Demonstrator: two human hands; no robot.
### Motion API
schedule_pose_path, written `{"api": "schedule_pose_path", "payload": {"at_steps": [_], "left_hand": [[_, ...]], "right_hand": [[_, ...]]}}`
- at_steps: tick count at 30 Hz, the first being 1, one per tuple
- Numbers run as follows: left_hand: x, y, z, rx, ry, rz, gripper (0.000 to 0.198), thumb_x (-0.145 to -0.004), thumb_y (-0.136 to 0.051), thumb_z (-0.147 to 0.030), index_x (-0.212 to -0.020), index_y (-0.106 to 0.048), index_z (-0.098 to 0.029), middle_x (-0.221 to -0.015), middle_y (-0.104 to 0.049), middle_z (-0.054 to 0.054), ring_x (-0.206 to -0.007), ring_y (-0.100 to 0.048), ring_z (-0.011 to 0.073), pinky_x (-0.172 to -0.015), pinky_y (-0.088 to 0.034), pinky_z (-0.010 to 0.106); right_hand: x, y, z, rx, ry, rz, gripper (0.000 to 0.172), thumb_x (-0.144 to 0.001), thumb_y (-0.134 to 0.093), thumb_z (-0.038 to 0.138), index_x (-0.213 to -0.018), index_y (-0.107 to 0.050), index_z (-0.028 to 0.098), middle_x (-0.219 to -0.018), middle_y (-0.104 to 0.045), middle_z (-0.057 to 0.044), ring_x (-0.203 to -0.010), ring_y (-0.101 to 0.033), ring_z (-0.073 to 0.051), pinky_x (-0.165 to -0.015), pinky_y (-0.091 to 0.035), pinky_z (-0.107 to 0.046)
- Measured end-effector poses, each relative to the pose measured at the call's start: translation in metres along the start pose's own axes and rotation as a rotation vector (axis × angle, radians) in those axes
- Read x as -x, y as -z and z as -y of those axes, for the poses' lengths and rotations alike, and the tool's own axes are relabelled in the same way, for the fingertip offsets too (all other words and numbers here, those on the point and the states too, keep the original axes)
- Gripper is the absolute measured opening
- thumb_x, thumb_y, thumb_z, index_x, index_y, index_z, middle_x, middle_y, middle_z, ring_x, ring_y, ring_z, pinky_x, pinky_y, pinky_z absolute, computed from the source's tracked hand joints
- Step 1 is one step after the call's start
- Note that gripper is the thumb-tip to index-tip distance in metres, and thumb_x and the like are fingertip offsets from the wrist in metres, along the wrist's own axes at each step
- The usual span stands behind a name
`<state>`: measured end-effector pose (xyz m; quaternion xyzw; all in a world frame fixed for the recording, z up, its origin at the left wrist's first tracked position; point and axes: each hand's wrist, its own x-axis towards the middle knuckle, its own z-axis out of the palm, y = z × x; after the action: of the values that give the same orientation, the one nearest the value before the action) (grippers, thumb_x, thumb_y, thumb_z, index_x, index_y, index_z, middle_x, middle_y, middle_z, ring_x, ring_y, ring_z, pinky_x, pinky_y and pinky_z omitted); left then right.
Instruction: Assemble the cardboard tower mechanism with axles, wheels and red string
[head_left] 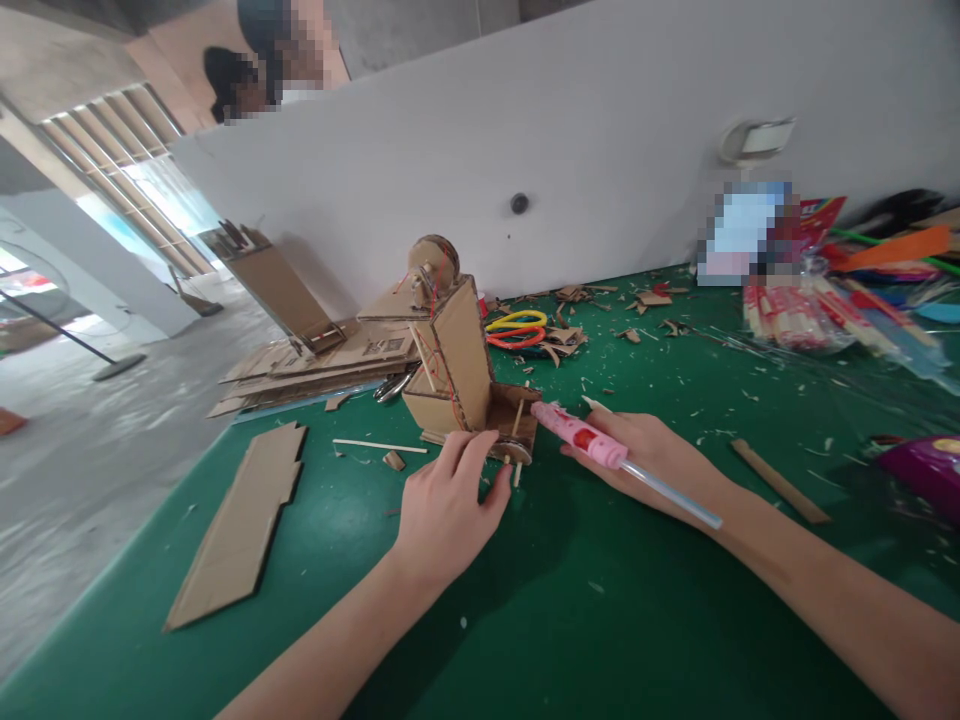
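Note:
A brown cardboard model [469,350] stands on the green table, with an upright box, a round disc on top, red wires and a low base. A thin wooden stick [518,415] crosses that base, next to a cardboard wheel [516,452]. My left hand [454,495] grips the near edge of the base, fingers and thumb curled about it; the exact contact is partly hidden. In my right hand [645,450] is a pink hot glue gun [581,435], its front end pointing at the base. A clear glue stick [671,493] sticks out of its back.
On the left lie a flat cardboard piece [240,530] and a thin stick [379,445]. Stacked cardboard sheets [322,360] are behind. Yellow and orange rings [517,328] sit among scraps. Bagged supplies [795,310] and a purple object [926,475] are at right. A white partition [600,130] stands behind.

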<state>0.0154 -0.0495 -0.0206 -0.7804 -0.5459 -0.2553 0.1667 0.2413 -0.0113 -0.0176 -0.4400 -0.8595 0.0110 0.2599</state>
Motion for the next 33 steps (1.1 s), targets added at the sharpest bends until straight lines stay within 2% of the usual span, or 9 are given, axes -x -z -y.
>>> {"api": "schedule_pose_path", "payload": {"at_steps": [11,16,18,20,22,24,33], "left_hand": [[0.0004,0.0003,0.0002,0.011,0.012,0.034,0.028,-0.084,-0.050,-0.031,-0.112,-0.049,-0.026,-0.102,-0.061,-0.001,-0.070,-0.062,0.0125,-0.055,-0.047,0.024],[-0.0007,0.0015,-0.0029,0.065,0.087,0.073,0.034,-0.084,-0.048,-0.032,-0.117,-0.045,-0.025,-0.103,-0.060,0.002,-0.072,-0.062,0.0133,-0.052,-0.043,0.023],[-0.0010,0.0024,-0.0037,0.100,0.140,0.082,0.032,-0.082,-0.050,-0.032,-0.112,-0.047,-0.022,-0.097,-0.060,0.003,-0.069,-0.061,0.0131,-0.051,-0.041,0.023],[-0.0007,0.0031,-0.0040,0.116,0.180,0.084,0.022,-0.081,-0.052,-0.033,-0.097,-0.052,-0.019,-0.087,-0.061,0.002,-0.064,-0.059,0.0123,-0.050,-0.039,0.023],[0.0002,0.0033,-0.0039,0.119,0.178,0.086,0.016,-0.080,-0.053,-0.035,-0.080,-0.053,-0.019,-0.075,-0.061,-0.001,-0.059,-0.057,0.0114,-0.050,-0.036,0.023],[0.0015,0.0030,-0.0039,0.128,0.147,0.090,0.017,-0.081,-0.053,-0.034,-0.072,-0.056,-0.020,-0.068,-0.061,-0.003,-0.056,-0.056,0.0106,-0.050,-0.034,0.022],[0.0048,0.0002,-0.0048,0.117,0.121,0.036,0.011,-0.082,-0.052,-0.025,-0.078,-0.062,-0.023,-0.068,-0.064,-0.006,-0.057,-0.058,0.0095,-0.053,-0.034,0.022]], "right_hand": [[0.0005,-0.0009,-0.0008,-0.010,-0.024,0.010,0.037,-0.089,-0.038,0.047,-0.079,-0.055,0.017,-0.068,-0.061,-0.007,-0.056,-0.058,-0.017,-0.047,-0.037,-0.027],[0.0002,-0.0005,0.0004,-0.023,0.004,-0.010,0.037,-0.089,-0.037,0.046,-0.078,-0.056,0.017,-0.067,-0.060,-0.006,-0.053,-0.057,-0.015,-0.046,-0.036,-0.026],[0.0001,-0.0003,0.0013,-0.022,-0.001,-0.019,0.037,-0.090,-0.036,0.045,-0.078,-0.056,0.016,-0.066,-0.061,-0.007,-0.052,-0.057,-0.015,-0.046,-0.036,-0.026],[-0.0001,-0.0003,0.0021,-0.019,-0.009,-0.034,0.038,-0.090,-0.036,0.045,-0.078,-0.057,0.015,-0.066,-0.061,-0.007,-0.051,-0.057,-0.015,-0.045,-0.036,-0.026],[-0.0004,-0.0005,0.0027,-0.028,-0.017,-0.047,0.037,-0.089,-0.037,0.045,-0.079,-0.057,0.015,-0.065,-0.061,-0.007,-0.050,-0.057,-0.015,-0.044,-0.036,-0.026],[-0.0005,-0.0005,0.0032,-0.042,-0.030,-0.048,0.036,-0.089,-0.039,0.045,-0.080,-0.058,0.016,-0.065,-0.062,-0.007,-0.050,-0.057,-0.015,-0.044,-0.036,-0.026],[0.0004,0.0002,0.0025,-0.029,-0.038,0.007,0.036,-0.089,-0.039,0.046,-0.080,-0.057,0.016,-0.063,-0.060,-0.005,-0.050,-0.056,-0.015,-0.044,-0.035,-0.025]]}}
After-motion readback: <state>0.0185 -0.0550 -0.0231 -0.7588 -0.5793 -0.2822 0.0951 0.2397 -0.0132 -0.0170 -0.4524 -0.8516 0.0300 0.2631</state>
